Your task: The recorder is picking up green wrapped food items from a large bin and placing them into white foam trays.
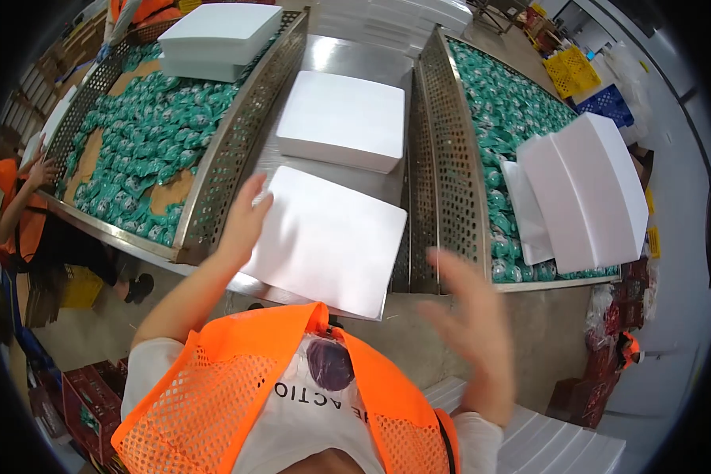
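Observation:
A closed white foam box (pixel 328 245) lies at a slant on the near end of the steel table (pixel 332 54), right in front of me. My left hand (pixel 246 220) is at its left edge, fingers spread; whether they touch the box I cannot tell. Off the box's right side, my right hand (pixel 468 304) hangs in the air, blurred by motion, with its fingers apart and nothing seen in them. Just behind the near box sits a second white foam box (pixel 341 114).
Perforated metal bins, left (pixel 237 134) and right (pixel 460 150), hold many green-wrapped packets. White foam boxes (pixel 217 35) rest on the left bin; tilted ones (pixel 584 197) lean on the right. A co-worker's hand (pixel 41 170) is at the far left. Red crates (pixel 91 403) stand lower left.

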A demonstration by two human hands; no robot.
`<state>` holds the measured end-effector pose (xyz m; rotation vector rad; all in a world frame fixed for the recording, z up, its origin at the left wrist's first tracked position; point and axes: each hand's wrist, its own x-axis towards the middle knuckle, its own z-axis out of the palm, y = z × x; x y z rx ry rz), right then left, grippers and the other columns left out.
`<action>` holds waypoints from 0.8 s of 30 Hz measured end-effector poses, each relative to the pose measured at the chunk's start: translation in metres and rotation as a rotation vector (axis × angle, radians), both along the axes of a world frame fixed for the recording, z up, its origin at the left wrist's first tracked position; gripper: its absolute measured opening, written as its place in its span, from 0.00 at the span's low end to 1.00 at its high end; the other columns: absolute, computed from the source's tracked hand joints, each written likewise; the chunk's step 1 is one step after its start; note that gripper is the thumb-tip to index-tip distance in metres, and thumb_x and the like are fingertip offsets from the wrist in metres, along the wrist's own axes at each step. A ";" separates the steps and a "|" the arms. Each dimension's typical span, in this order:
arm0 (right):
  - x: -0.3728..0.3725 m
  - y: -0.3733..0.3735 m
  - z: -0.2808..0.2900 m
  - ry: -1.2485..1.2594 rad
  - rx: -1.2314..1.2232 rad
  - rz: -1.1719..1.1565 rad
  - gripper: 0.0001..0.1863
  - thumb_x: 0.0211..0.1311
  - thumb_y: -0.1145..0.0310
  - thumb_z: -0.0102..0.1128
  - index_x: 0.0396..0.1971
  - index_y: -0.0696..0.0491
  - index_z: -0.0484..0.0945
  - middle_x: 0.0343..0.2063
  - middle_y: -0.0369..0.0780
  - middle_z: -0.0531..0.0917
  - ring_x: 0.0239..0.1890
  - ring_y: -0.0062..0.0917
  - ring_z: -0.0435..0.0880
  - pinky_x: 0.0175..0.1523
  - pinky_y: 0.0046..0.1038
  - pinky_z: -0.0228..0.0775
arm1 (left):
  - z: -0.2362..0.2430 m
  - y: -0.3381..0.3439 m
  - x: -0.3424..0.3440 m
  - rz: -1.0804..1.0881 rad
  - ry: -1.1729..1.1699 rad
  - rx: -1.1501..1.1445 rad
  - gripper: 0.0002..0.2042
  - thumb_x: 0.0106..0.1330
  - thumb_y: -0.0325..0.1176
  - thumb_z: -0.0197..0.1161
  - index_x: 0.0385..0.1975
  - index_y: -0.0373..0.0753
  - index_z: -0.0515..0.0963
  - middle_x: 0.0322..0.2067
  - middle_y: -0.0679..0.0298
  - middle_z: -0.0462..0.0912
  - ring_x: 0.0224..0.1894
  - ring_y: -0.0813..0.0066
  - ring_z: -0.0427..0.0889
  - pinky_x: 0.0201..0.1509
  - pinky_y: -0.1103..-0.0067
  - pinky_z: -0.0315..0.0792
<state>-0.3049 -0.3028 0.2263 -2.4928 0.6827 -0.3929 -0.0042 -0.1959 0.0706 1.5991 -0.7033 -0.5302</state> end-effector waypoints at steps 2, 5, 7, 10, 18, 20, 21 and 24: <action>0.020 0.002 -0.094 0.019 0.271 -0.261 0.31 0.44 0.65 0.60 0.52 0.54 0.63 0.45 0.46 0.73 0.48 0.38 0.72 0.51 0.32 0.62 | -0.044 0.029 0.005 0.008 -0.311 0.139 0.23 0.58 0.34 0.52 0.53 0.30 0.60 0.53 0.49 0.62 0.58 0.61 0.59 0.60 0.75 0.51; 0.015 -0.021 -0.220 -0.160 0.782 -0.612 0.35 0.50 0.61 0.58 0.56 0.59 0.56 0.51 0.48 0.67 0.50 0.32 0.68 0.51 0.28 0.61 | -0.091 0.047 0.013 0.035 0.148 0.292 0.26 0.61 0.42 0.46 0.52 0.27 0.59 0.54 0.50 0.61 0.58 0.63 0.59 0.59 0.76 0.53; 0.025 -0.008 -0.239 -0.287 1.284 -0.641 0.34 0.53 0.62 0.56 0.57 0.57 0.53 0.50 0.45 0.66 0.49 0.30 0.68 0.51 0.28 0.61 | -0.097 0.059 0.014 0.051 0.506 0.331 0.26 0.62 0.44 0.43 0.52 0.27 0.60 0.54 0.51 0.63 0.57 0.65 0.60 0.58 0.77 0.54; 0.026 -0.002 -0.261 -0.422 1.353 -0.624 0.30 0.56 0.65 0.52 0.57 0.55 0.53 0.51 0.44 0.66 0.50 0.31 0.67 0.51 0.30 0.62 | -0.096 0.078 0.018 -0.203 0.921 0.165 0.25 0.63 0.47 0.39 0.48 0.31 0.65 0.50 0.55 0.67 0.52 0.71 0.65 0.55 0.77 0.57; 0.029 0.083 -0.222 -0.747 1.268 -0.542 0.30 0.57 0.70 0.46 0.60 0.52 0.48 0.55 0.41 0.61 0.55 0.33 0.62 0.55 0.34 0.59 | -0.035 0.125 0.015 -0.449 0.018 -0.080 0.28 0.59 0.27 0.46 0.60 0.38 0.47 0.61 0.49 0.45 0.64 0.63 0.45 0.63 0.76 0.42; 0.034 0.103 -0.213 -0.771 1.197 -0.512 0.34 0.55 0.70 0.50 0.60 0.51 0.46 0.56 0.41 0.59 0.57 0.32 0.59 0.57 0.34 0.55 | -0.019 0.138 0.025 -0.537 0.058 -0.001 0.27 0.60 0.29 0.45 0.60 0.36 0.47 0.61 0.47 0.44 0.65 0.61 0.40 0.64 0.77 0.38; 0.031 0.113 -0.215 -0.820 1.139 -0.478 0.36 0.53 0.69 0.52 0.61 0.51 0.45 0.56 0.41 0.58 0.57 0.32 0.59 0.58 0.33 0.54 | -0.019 0.143 0.029 -0.540 0.062 -0.007 0.27 0.60 0.29 0.45 0.60 0.36 0.47 0.61 0.47 0.44 0.65 0.61 0.40 0.64 0.77 0.38; 0.038 0.142 -0.204 -0.915 1.030 -0.465 0.38 0.51 0.69 0.54 0.61 0.51 0.45 0.57 0.42 0.58 0.57 0.32 0.59 0.58 0.33 0.54 | -0.029 0.157 0.036 -0.580 0.117 -0.027 0.27 0.61 0.31 0.45 0.60 0.35 0.47 0.61 0.47 0.44 0.65 0.60 0.41 0.64 0.77 0.39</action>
